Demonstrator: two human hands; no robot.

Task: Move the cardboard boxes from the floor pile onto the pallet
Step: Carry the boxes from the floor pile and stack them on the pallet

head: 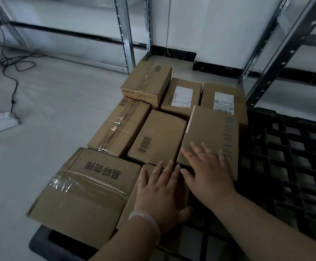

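Several cardboard boxes lie flat on the black plastic pallet (288, 159). My left hand (161, 193) rests flat, fingers spread, on a small box (132, 210) at the near side, which it largely hides. My right hand (208, 170) lies flat with fingers apart on the near end of a box with blue print (213, 129). Neither hand grips anything. A large taped box with black characters (85, 193) sits to the left, overhanging the pallet's near corner. A barcode box (159, 136) and a long taped box (119, 127) lie behind. The floor pile is out of view.
Three more boxes, two with white labels (182, 97) (224, 101), line the far side. Metal shelving uprights (127, 32) (285, 46) stand behind and to the right. A black cable (12, 72) and a white power strip (2, 124) lie on the grey floor at left.
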